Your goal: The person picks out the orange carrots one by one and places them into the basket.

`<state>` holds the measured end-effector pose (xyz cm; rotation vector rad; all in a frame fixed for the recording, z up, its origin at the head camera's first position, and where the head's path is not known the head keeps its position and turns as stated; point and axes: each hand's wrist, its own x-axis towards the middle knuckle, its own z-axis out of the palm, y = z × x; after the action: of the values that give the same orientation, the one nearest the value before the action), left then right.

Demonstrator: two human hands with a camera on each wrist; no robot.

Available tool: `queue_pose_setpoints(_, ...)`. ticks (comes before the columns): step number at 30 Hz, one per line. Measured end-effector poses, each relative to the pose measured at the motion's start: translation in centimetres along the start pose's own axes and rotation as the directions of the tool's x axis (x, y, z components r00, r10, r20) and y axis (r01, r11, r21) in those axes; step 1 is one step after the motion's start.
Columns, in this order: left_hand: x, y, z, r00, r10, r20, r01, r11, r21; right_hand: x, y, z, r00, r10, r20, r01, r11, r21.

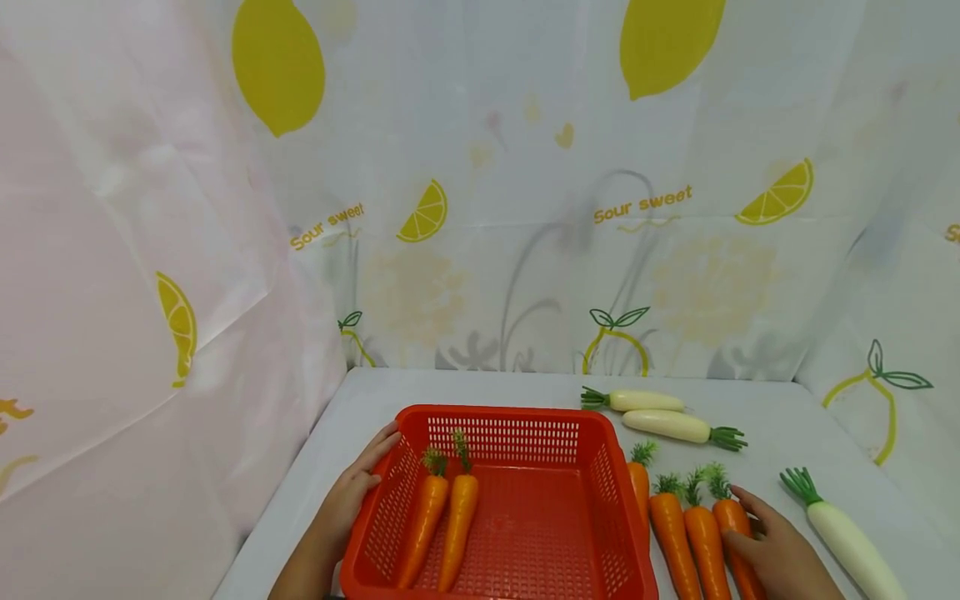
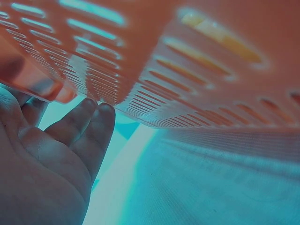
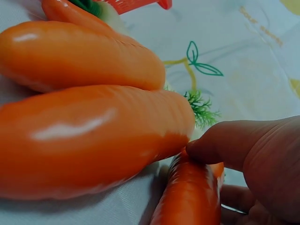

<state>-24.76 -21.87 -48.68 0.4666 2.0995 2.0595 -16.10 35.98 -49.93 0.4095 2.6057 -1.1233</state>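
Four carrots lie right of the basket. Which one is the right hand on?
The rightmost carrot, farthest from the red basket. The right hand curls round it; the other three lie untouched to its left.

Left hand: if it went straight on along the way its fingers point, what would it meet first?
The left hand already lies with its fingers straight against the outer wall of the red basket, so the basket's left side is what it meets at once. Beyond that wall lie two carrots inside.
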Motion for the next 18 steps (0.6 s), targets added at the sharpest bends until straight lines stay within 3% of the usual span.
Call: queue_pose_setpoints(18,-0.01,0.16,0.04,1.0,-0.025,-0.001,0.025,1.0,-0.015,-0.94,-0.53,0.05,0.996,0.032,-0.087,-0.036,0.999,-0.04)
